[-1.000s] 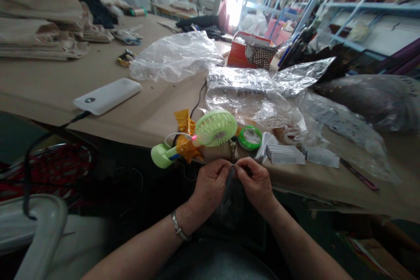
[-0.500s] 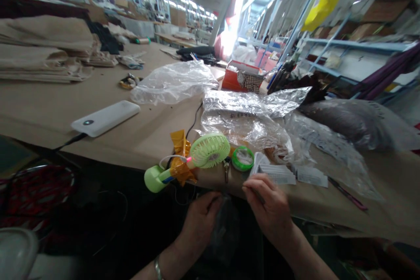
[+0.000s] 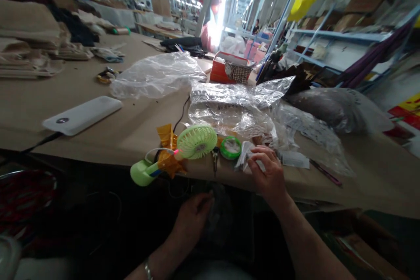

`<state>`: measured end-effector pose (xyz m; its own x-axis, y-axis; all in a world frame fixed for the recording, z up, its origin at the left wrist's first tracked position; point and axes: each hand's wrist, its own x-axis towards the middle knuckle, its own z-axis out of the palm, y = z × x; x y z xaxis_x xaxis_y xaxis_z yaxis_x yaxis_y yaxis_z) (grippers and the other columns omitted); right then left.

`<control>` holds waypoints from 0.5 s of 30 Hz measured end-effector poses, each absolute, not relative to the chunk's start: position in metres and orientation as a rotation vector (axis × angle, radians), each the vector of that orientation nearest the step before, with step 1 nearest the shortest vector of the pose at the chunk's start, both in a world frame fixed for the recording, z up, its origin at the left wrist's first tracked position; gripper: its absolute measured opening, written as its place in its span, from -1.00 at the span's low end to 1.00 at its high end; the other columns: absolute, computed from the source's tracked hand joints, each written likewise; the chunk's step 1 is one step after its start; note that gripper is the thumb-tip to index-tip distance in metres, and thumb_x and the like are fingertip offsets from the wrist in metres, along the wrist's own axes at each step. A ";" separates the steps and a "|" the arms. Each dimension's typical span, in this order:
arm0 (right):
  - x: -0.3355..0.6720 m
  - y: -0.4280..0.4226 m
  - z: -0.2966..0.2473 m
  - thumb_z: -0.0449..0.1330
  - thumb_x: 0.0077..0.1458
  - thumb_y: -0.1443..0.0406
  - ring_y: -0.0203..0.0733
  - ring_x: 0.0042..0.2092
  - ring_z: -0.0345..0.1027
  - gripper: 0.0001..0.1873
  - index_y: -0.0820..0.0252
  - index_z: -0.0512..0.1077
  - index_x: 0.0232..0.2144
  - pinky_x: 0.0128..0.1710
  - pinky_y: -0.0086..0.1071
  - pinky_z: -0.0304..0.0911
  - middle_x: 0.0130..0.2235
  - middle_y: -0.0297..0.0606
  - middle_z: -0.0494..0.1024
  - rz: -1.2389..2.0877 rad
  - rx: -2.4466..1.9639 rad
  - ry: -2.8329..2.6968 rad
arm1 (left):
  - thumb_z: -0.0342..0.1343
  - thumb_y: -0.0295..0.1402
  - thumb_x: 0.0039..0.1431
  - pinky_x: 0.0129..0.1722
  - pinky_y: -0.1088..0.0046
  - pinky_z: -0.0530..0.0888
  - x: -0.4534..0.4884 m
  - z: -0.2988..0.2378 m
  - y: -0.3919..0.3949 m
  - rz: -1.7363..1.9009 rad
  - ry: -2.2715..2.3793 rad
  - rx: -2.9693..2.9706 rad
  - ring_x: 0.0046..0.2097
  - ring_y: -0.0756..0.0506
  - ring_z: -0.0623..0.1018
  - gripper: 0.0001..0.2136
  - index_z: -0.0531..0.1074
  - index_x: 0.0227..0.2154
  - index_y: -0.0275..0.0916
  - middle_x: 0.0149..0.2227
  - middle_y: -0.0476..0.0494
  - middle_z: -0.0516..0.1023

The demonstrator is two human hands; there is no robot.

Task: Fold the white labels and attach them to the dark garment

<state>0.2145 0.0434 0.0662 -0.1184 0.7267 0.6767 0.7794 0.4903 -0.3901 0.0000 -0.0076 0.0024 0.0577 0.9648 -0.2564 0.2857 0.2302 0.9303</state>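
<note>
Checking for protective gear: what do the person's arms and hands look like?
Both forearms are bare, no sleeves in view; the left hand and right hand wear no gloves. A silver-coloured bracelet circles the left wrist; the right wrist shows none.

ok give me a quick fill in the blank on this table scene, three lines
The left hand is away from the white paper, which is touched by the ____ hand.
The small fan is pale ____.
The cable plugged into the white power bank is ____.

Missing words: right; green; black.
</note>
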 end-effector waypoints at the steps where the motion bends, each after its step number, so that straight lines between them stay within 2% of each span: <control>1: 0.217 0.038 0.060 0.06 0.17 0.31 -0.05 0.05 0.22 -0.87 0.15 0.42 -0.32 0.07 -0.09 0.17 -0.12 -0.17 0.45 -0.102 -1.286 -1.875 | 0.07 -0.32 0.00 -0.17 0.36 0.42 0.002 0.002 -0.009 0.798 1.428 1.249 -0.23 -0.16 0.56 -0.83 0.54 -0.41 -0.22 -0.34 -0.11 0.62; 5: 0.219 0.018 0.035 0.10 0.13 0.29 0.11 0.21 -0.01 -0.69 0.19 0.39 -0.05 0.16 0.08 0.00 0.09 -0.12 0.36 -0.263 -1.401 -2.034 | 0.08 -0.34 -0.03 -0.22 0.39 0.42 0.010 0.001 -0.016 0.808 1.369 1.230 -0.28 -0.16 0.56 -0.84 0.54 -0.45 -0.24 -0.39 -0.12 0.62; 8: 0.217 0.014 0.024 0.11 0.13 0.32 0.10 0.22 -0.01 -0.64 0.19 0.37 0.00 0.18 0.10 -0.06 0.09 -0.14 0.38 -0.323 -1.411 -2.096 | 0.08 -0.34 -0.05 -0.23 0.40 0.41 0.014 0.003 -0.018 0.831 1.362 1.232 -0.29 -0.16 0.55 -0.85 0.54 -0.48 -0.23 -0.41 -0.10 0.61; 10: 0.217 0.016 0.022 0.10 0.13 0.35 0.05 0.19 0.07 -0.69 0.16 0.40 -0.05 0.17 0.07 -0.04 0.03 -0.17 0.44 -0.329 -1.393 -2.062 | 0.08 -0.35 -0.06 -0.25 0.41 0.41 0.015 0.005 -0.018 0.831 1.359 1.218 -0.31 -0.15 0.54 -0.85 0.54 -0.49 -0.23 -0.43 -0.09 0.61; 13: 0.220 0.022 0.026 0.12 0.14 0.35 -0.01 0.13 0.17 -0.85 0.10 0.49 -0.28 0.14 0.02 0.05 -0.06 -0.22 0.50 -0.281 -1.331 -1.979 | 0.08 -0.35 -0.05 -0.28 0.43 0.39 0.017 0.011 -0.017 0.841 1.335 1.194 -0.33 -0.13 0.52 -0.86 0.53 -0.50 -0.24 -0.45 -0.07 0.59; 15: 0.221 0.023 0.032 0.13 0.14 0.37 -0.03 0.10 0.22 -0.87 0.11 0.48 -0.38 0.11 0.00 0.11 -0.12 -0.24 0.52 -0.225 -1.267 -1.932 | 0.09 -0.36 -0.03 -0.30 0.45 0.37 0.020 0.016 -0.015 0.831 1.288 1.176 -0.35 -0.10 0.50 -0.87 0.53 -0.51 -0.25 -0.48 -0.05 0.57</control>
